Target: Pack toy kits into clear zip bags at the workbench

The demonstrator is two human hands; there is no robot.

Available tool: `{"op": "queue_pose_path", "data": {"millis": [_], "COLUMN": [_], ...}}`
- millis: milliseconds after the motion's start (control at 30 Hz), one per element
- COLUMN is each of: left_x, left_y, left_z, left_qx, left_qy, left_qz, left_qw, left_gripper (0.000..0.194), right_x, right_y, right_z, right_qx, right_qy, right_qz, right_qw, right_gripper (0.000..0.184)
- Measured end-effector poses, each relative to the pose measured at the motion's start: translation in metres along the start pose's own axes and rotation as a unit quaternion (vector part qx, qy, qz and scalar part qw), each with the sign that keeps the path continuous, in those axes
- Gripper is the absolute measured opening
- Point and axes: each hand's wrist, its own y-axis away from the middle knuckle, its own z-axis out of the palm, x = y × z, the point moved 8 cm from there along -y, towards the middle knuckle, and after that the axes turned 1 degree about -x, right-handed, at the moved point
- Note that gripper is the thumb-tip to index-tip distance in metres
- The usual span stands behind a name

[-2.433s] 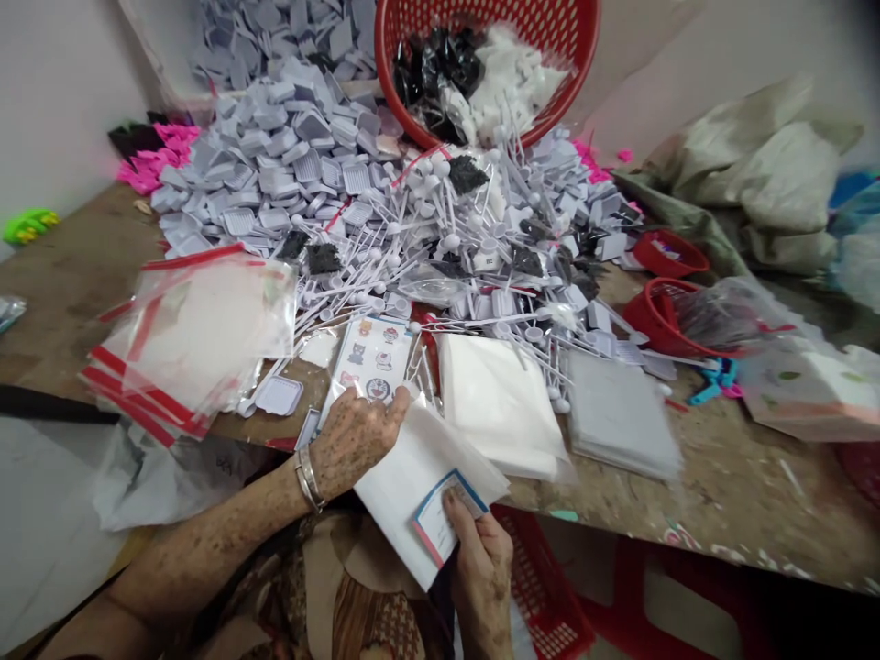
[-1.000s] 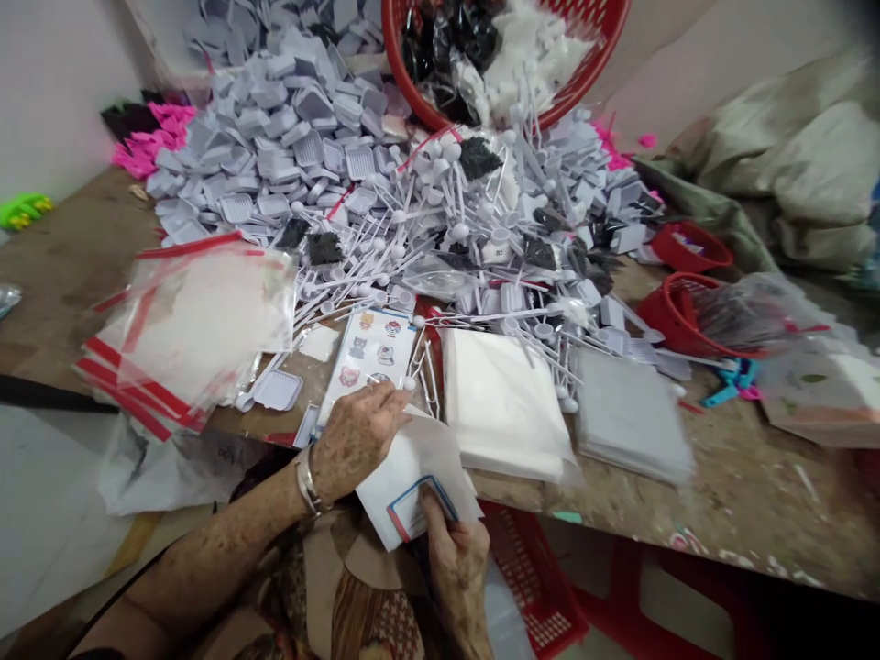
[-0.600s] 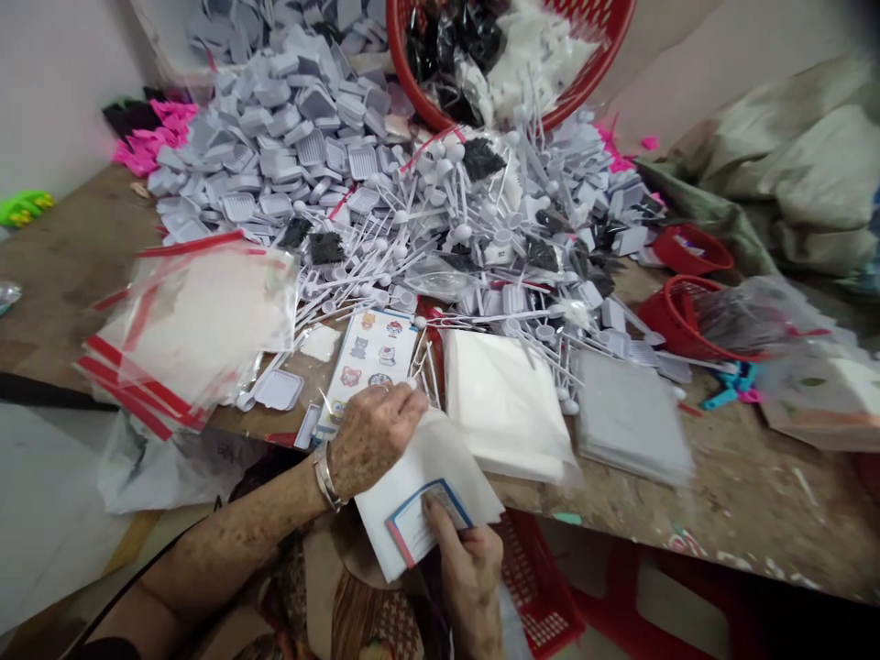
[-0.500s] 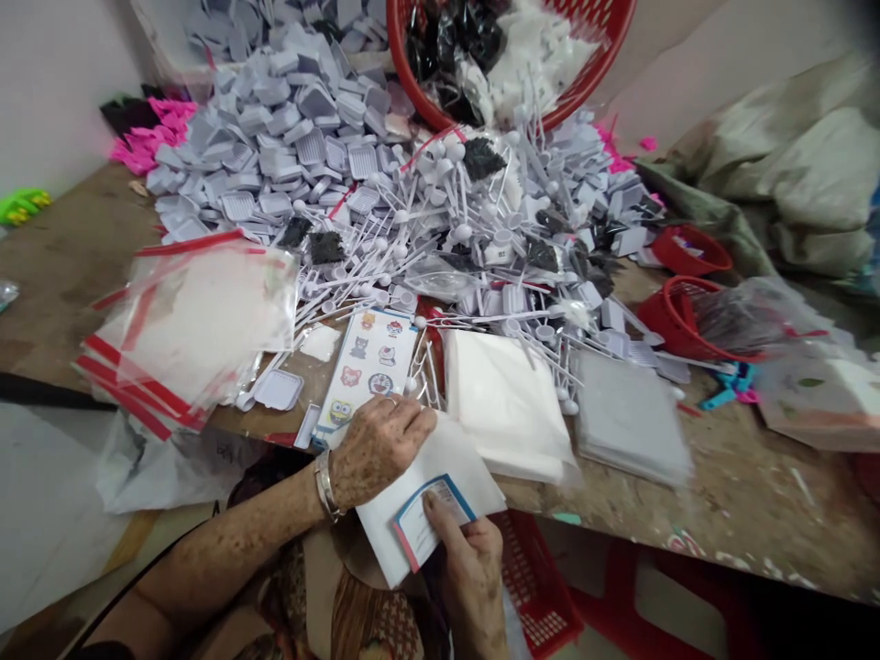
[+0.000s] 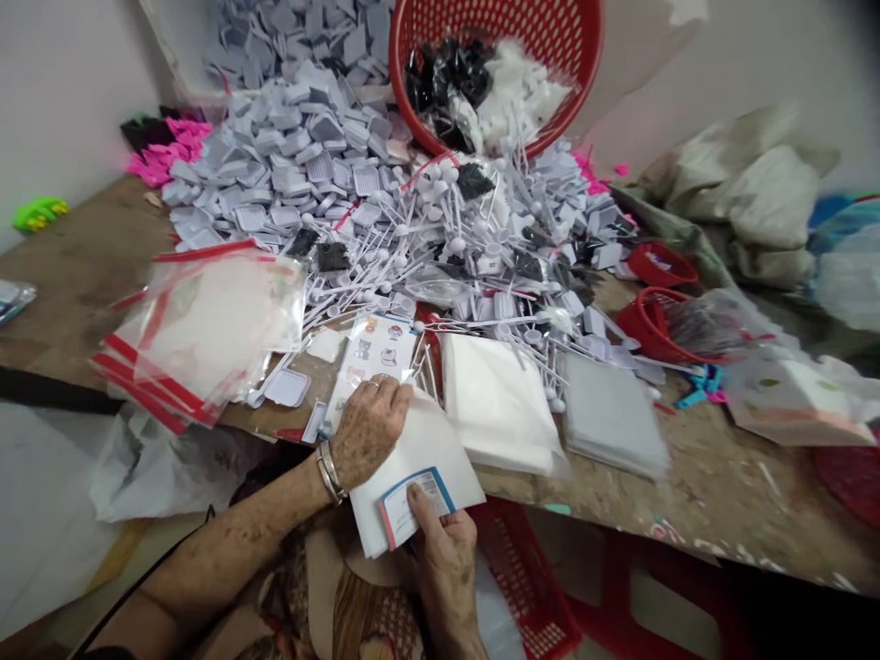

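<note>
The right hand (image 5: 444, 541) holds a printed card (image 5: 401, 511) together with the white sheets (image 5: 436, 435) under it. Its thumb is pressed flat on the card and its other fingers are folded close, so the card is clamped. The card's long axis runs slanting, from lower left to upper right; its pink short edge faces left, and its blue border lies along the upper and right edges. The sheets also lie aslant, with one corner pointing right and another down to the lap. All this is in front of the near edge of the table (image 5: 729, 500).

The left hand (image 5: 371, 429) lies on the upper left part of the sheets. Its fingers are bent and together; the thumb is hidden, so I cannot tell if they pinch. Just beyond this hand is a sticker sheet (image 5: 371, 353) with small animal faces.
</note>
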Motion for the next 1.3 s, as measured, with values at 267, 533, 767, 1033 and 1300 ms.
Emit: {"op": "queue_pose_path", "data": {"millis": [267, 533, 767, 1033, 1300], "left_x": [0.022, 0.038, 0.059, 0.068, 0.064], "left_y": [0.010, 0.020, 0.023, 0.024, 0.019], "left_z": [0.002, -0.009, -0.012, -0.014, -0.017], "left_qx": [-0.060, -0.096, -0.105, -0.114, -0.057], "left_qy": [0.034, 0.033, 0.066, 0.050, 0.057], "left_qz": [0.043, 0.086, 0.148, 0.190, 0.204], "left_qw": [0.997, 0.991, 0.981, 0.974, 0.976], "left_gripper": [0.024, 0.027, 0.026, 0.021, 0.020], "right_x": [-0.003, -0.013, -0.015, -0.016, -0.022], "right_y": [0.007, 0.015, 0.010, 0.001, -0.021], "right_z": [-0.004, -0.009, -0.010, 0.014, 0.022], "right_qx": [-0.016, 0.002, -0.027, -0.073, -0.020], "right_qy": [0.053, 0.057, -0.019, -0.176, -0.231], "right_qz": [-0.063, -0.127, -0.113, -0.122, -0.110], "right_qw": [0.996, 0.990, 0.993, 0.974, 0.967], "right_gripper": [0.041, 0.040, 0.031, 0.035, 0.028]}}
